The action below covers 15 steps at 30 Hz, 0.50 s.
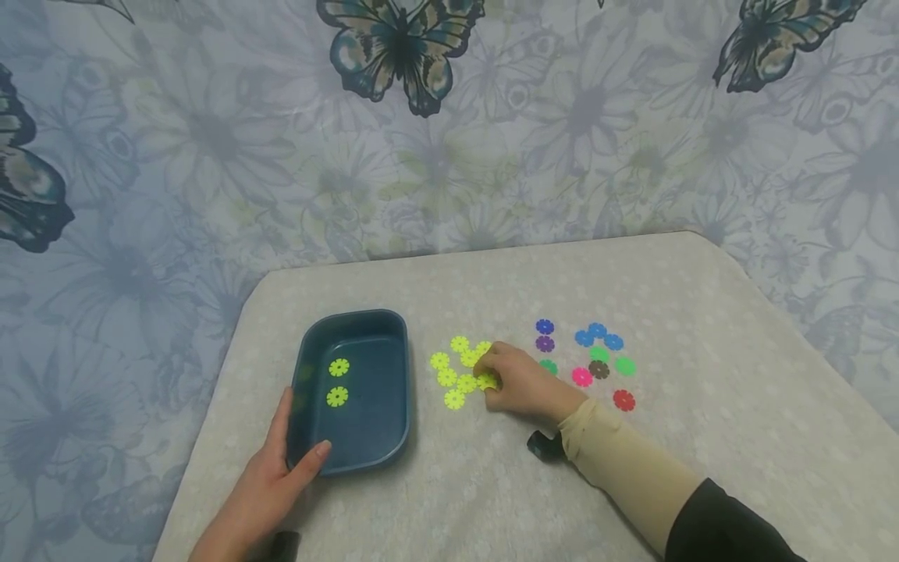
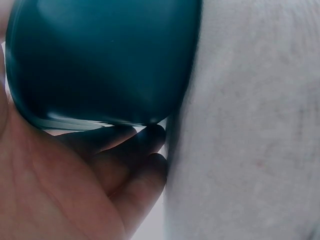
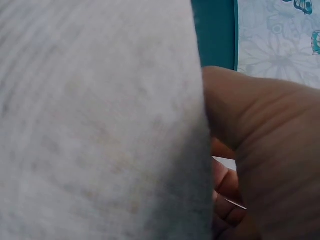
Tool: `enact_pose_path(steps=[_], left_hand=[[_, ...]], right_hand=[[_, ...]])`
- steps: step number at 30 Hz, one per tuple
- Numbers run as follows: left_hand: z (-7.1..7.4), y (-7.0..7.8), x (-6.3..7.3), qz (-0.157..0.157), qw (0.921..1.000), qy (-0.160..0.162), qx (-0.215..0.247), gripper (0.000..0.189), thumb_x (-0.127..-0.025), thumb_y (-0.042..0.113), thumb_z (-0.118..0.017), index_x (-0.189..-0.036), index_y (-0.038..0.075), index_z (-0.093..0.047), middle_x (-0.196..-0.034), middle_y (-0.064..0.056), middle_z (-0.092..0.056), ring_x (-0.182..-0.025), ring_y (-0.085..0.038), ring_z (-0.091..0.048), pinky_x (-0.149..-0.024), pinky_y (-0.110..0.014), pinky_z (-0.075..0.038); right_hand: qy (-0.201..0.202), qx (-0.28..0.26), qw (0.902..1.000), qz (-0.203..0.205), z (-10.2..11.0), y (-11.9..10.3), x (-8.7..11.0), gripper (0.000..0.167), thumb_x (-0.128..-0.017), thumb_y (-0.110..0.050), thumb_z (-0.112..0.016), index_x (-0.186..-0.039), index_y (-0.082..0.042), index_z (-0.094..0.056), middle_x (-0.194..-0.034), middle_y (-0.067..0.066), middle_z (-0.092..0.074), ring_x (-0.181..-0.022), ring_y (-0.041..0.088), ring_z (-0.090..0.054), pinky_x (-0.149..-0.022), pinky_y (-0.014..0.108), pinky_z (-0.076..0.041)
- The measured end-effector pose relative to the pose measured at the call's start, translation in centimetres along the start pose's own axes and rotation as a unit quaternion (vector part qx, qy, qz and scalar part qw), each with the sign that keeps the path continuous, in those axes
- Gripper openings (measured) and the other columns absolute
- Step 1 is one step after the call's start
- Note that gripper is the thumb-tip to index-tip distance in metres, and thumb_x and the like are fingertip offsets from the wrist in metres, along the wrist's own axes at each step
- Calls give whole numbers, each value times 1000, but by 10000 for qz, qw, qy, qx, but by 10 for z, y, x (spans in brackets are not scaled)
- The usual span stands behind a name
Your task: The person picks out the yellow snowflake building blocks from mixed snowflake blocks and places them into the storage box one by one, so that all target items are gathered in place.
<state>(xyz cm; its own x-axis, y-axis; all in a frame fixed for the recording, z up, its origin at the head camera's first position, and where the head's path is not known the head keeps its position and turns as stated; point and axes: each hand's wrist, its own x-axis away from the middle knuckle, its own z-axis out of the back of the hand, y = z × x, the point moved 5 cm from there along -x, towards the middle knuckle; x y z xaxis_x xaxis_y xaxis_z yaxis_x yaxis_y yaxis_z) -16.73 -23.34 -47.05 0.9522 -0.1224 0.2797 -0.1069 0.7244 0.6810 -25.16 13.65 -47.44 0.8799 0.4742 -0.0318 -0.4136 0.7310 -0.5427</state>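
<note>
A dark blue-green tray [image 1: 368, 433] stands on the left of the table, with two yellow notched plastic discs [image 1: 338, 396] lying on its floor. My left hand [image 1: 261, 485] holds the tray by its near left corner, thumb over the rim and fingers along the outer wall; the left wrist view shows those fingers [image 2: 137, 182] bent beside the tray. Right of the tray lies a loose group of yellow discs [image 1: 446, 377]. Over its right edge my right hand [image 1: 523, 382] pinches a yellow disc [image 1: 487, 381] close to the cloth. In the right wrist view that disc is hidden.
Farther right lie blue discs [image 1: 597, 331], purple discs [image 1: 545, 343], green discs [image 1: 624, 366], a pink disc [image 1: 581, 377], a brown disc [image 1: 599, 369] and a red disc [image 1: 624, 400]. A light patterned cloth [image 1: 449, 492] covers the table, which meets a butterfly-print wall [image 1: 449, 179].
</note>
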Motion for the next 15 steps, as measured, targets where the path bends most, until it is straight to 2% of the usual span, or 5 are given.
enact_pose_path(steps=[15], left_hand=[[-3, -1, -1, 49, 10000, -28, -31, 110, -99, 62, -58, -161, 28, 27, -172, -22, 3, -153, -54, -15, -115, -77, -20]], right_hand=[[143, 173, 9992, 329, 2, -4, 4, 37, -77, -10, -72, -113, -13, -77, -97, -7, -57, -82, 9, -52, -69, 24, -50]])
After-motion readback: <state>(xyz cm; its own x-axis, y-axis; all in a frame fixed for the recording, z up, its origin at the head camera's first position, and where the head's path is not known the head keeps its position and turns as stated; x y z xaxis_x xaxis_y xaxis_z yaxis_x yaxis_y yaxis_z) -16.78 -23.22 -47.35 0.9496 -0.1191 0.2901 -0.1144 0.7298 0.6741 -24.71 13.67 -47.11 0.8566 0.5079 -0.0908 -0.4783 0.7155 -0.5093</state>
